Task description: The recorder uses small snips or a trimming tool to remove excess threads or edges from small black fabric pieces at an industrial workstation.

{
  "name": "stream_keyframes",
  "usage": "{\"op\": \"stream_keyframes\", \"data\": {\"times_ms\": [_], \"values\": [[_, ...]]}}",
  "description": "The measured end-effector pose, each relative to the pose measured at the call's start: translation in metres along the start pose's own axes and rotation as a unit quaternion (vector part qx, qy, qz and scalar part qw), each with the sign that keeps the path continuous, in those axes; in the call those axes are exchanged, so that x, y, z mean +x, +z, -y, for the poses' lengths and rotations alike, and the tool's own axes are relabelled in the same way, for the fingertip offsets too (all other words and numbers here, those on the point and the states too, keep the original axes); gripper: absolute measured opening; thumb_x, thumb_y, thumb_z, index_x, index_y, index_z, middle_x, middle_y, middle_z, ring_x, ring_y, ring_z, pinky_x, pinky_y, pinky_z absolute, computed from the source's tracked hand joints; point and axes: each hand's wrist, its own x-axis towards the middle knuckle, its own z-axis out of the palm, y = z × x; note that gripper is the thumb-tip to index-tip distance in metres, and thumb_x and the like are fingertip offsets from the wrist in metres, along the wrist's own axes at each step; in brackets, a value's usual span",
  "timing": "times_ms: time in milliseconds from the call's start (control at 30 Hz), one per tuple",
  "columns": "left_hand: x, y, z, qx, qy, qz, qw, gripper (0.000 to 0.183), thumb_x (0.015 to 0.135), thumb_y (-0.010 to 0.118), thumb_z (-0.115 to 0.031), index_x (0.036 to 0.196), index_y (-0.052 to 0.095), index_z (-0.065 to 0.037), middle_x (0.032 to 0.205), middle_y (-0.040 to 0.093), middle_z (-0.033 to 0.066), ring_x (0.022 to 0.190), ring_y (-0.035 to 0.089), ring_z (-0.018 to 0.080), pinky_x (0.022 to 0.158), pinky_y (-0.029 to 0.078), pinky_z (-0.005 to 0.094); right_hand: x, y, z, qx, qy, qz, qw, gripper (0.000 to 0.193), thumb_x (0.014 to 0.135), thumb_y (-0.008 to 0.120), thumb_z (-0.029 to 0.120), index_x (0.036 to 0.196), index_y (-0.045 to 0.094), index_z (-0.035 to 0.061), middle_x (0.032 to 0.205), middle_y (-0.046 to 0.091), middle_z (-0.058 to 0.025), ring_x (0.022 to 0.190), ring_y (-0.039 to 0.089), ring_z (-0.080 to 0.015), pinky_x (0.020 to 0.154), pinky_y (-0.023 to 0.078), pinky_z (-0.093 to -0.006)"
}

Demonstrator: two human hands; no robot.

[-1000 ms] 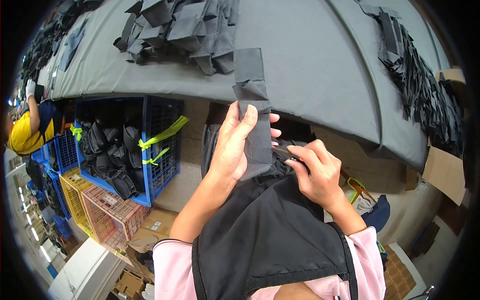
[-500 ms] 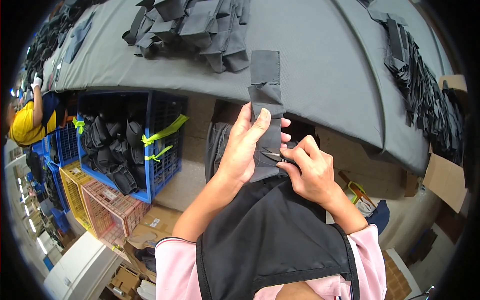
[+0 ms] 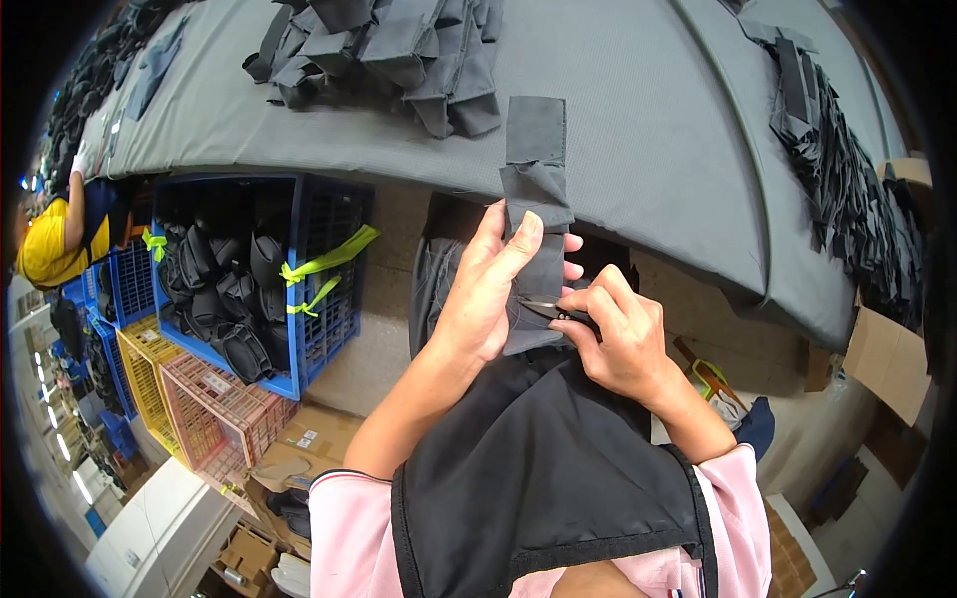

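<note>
At the bottom of the frame the person wears a pink top (image 3: 344, 518) with short sleeves, 1 at the lower left and 1 at the lower right, each edged with a thin dark and white stripe. Over it hangs a black apron (image 3: 538, 468) with a stitched black border along its lower edge and sides. Both forearms are bare, and the left hand (image 3: 488, 289) and right hand (image 3: 618, 344) carry no gloves.

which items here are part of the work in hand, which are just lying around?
In hand: fabric strip, snips, left hand, right hand.
Lying about: pouch pile, strap heap, blue crate, pink crate, boxes.
</note>
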Motion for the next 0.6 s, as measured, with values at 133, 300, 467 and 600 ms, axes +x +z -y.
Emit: {"op": "stream_keyframes", "data": {"times_ms": [133, 300, 467, 600], "values": [[0.0, 0.001, 0.0, -0.003, -0.005, 0.0, 1.0, 0.034, 0.096, 0.05, -0.032, 0.116, 0.047, -0.005, 0.104, 0.061, 0.0171, 0.085, 0.065, 0.0217, 0.071, 0.056, 0.0345, -0.005, 0.005, -0.003, -0.011, -0.002, -0.016, 1.0, 0.027, 0.063, 0.077, 0.005, 0.082, 0.058, 0.0043, 0.073, 0.05, -0.0061, 0.057, 0.057, -0.022, 0.048, 0.045, -0.0318], [0.003, -0.001, 0.0, 0.025, -0.001, -0.002, 1.0, 0.041, 0.098, 0.043, -0.04, 0.119, 0.047, -0.005, 0.106, 0.061, 0.0165, 0.086, 0.064, 0.0216, 0.073, 0.055, 0.0352, -0.01, -0.001, -0.003, 0.119, 0.088, -0.088, 0.985, 0.027, 0.07, 0.074, -0.001, 0.093, 0.061, 0.002, 0.077, 0.05, -0.0063, 0.063, 0.051, -0.0156, 0.055, 0.044, -0.028], [0.0, -0.009, 0.005, -0.001, -0.035, 0.044, 0.998, 0.046, 0.099, 0.037, -0.028, 0.139, 0.031, -0.006, 0.124, 0.053, 0.0161, 0.098, 0.061, 0.023, 0.08, 0.052, 0.0372, -0.027, 0.009, -0.026, 0.215, 0.246, -0.082, 0.942, 0.043, 0.067, 0.074, -0.001, 0.107, 0.058, 0.0037, 0.078, 0.039, -0.0011, 0.064, 0.041, -0.0109, 0.057, 0.036, -0.0239], [-0.009, -0.007, 0.008, 0.03, -0.024, 0.059, 0.998, 0.067, 0.081, 0.044, 0.001, 0.145, 0.021, -0.006, 0.128, 0.049, 0.0145, 0.103, 0.06, 0.0228, 0.087, 0.05, 0.0362, -0.011, 0.003, -0.014, 0.128, 0.124, -0.114, 0.977, 0.047, 0.067, 0.072, -0.005, 0.111, 0.061, 0.0045, 0.068, 0.035, 0.0013, 0.059, 0.034, -0.0097, 0.05, 0.029, -0.0232]]}}
